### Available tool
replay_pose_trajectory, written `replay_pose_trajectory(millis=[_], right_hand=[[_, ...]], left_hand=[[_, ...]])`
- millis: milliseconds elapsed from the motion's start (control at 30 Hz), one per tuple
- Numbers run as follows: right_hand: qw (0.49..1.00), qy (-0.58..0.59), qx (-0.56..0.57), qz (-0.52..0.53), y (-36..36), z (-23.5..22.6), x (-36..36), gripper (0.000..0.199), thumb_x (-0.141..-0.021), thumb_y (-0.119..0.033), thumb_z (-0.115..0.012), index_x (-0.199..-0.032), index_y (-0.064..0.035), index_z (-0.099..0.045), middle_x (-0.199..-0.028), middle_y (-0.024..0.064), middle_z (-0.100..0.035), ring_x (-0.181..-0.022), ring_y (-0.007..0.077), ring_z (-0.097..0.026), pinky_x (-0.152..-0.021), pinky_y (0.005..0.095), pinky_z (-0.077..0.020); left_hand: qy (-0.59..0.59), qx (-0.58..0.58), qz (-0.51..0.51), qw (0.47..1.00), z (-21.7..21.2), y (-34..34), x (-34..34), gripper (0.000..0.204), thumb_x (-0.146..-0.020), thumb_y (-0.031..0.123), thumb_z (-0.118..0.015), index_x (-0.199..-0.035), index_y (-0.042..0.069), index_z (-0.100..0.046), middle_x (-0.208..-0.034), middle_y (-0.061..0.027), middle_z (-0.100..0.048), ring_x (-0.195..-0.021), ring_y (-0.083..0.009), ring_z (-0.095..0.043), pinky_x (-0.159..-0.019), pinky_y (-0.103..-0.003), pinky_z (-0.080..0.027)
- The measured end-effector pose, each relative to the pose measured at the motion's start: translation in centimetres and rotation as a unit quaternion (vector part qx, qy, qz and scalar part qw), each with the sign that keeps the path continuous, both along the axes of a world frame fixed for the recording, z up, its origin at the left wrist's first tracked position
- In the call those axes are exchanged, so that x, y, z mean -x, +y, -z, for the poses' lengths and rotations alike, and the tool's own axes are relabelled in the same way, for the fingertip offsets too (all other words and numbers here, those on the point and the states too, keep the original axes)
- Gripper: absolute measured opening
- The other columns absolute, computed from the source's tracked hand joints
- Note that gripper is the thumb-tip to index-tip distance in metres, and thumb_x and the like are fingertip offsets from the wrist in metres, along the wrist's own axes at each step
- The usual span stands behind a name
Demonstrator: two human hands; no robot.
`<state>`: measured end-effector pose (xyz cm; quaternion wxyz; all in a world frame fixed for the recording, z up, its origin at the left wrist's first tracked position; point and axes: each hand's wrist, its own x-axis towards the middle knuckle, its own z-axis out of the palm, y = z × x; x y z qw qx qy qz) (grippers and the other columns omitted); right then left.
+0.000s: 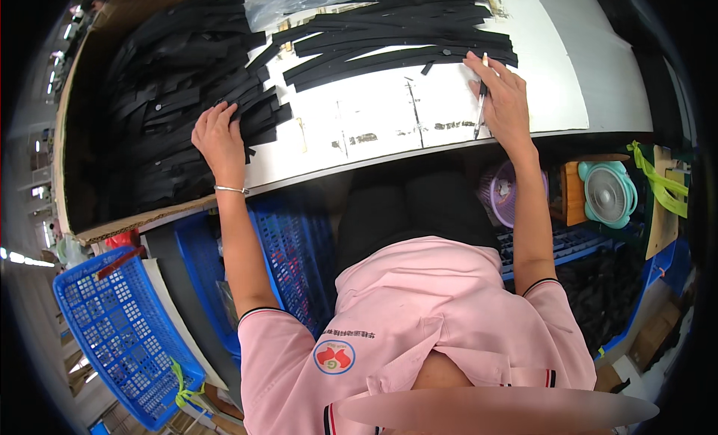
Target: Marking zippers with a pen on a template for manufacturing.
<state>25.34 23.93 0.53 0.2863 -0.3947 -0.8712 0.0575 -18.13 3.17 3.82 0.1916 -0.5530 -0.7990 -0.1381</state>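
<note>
A pink shirt (419, 285) is nearest. Beyond, the left hand (218, 140) bends over black strips (176, 99) heaped in a cardboard box (149, 220); whether its fingers pinch any, I cannot tell. The right hand (508, 110) has fingers clamped on a pen (480, 110) over the table (550, 99). Sorting seems underway; next calls for separating one strip.

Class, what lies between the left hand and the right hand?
In the head view: black strips by the left hand, then a white surface with dark marks, then the pen in the right hand.
</note>
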Motion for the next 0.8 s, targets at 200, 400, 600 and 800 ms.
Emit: replay_pose_trajectory(millis=[200, 400, 600, 800], right_hand=[[1.000, 0.009, 0.009, 0.002, -0.1, 0.4, -0.3, 0.052, -0.088, 0.006, -0.058, -0.135, -0.0147, -0.064, -0.140, -0.0019, -0.066, -0.133, 0.0251, -0.057, -0.110, 0.0413, -0.0372], [0.997, 0.077, 0.004, 0.008, -0.3, 0.5, -0.8, 0.045, -0.090, 0.002, -0.063, -0.132, -0.0142, -0.067, -0.131, 0.0053, -0.070, -0.127, 0.0254, -0.060, -0.108, 0.0409, -0.0403], [0.988, 0.148, -0.035, -0.022, -5.0, -1.3, 0.3, 0.043, -0.087, -0.010, -0.078, -0.129, -0.0092, -0.067, -0.112, 0.0076, -0.074, -0.102, 0.0271, -0.067, -0.098, 0.0413, -0.0436], [0.997, 0.002, -0.068, -0.039, -7.5, 0.3, -0.3, 0.043, -0.086, -0.017, -0.079, -0.126, -0.0104, -0.065, -0.128, 0.0017, -0.072, -0.127, 0.0198, -0.062, -0.113, 0.0460, -0.0368]], left_hand=[[0.022, -0.086, 0.040, 0.995, 0.3, 0.5, -3.0, 0.020, -0.089, 0.008, -0.073, -0.108, 0.008, -0.078, -0.123, -0.0035, -0.074, -0.125, -0.0249, -0.061, -0.115, -0.045, -0.034], [-0.082, -0.059, 0.187, 0.977, 2.3, 3.8, -13.2, 0.026, -0.089, 0.008, -0.075, -0.114, 0.011, -0.075, -0.123, -0.0054, -0.072, -0.126, -0.0229, -0.063, -0.118, -0.049, -0.035], [-0.166, -0.029, 0.236, 0.957, 3.4, 5.6, -20.9, 0.039, -0.097, 0.019, -0.070, -0.133, 0.005, -0.068, -0.138, -0.0123, -0.067, -0.138, -0.0295, -0.055, -0.121, -0.049, -0.030], [-0.174, 0.038, 0.234, 0.956, 3.0, 4.3, -23.0, 0.065, -0.097, 0.025, -0.071, -0.154, 0.004, -0.047, -0.160, -0.0160, -0.045, -0.153, -0.0326, -0.035, -0.123, -0.053, -0.024]])
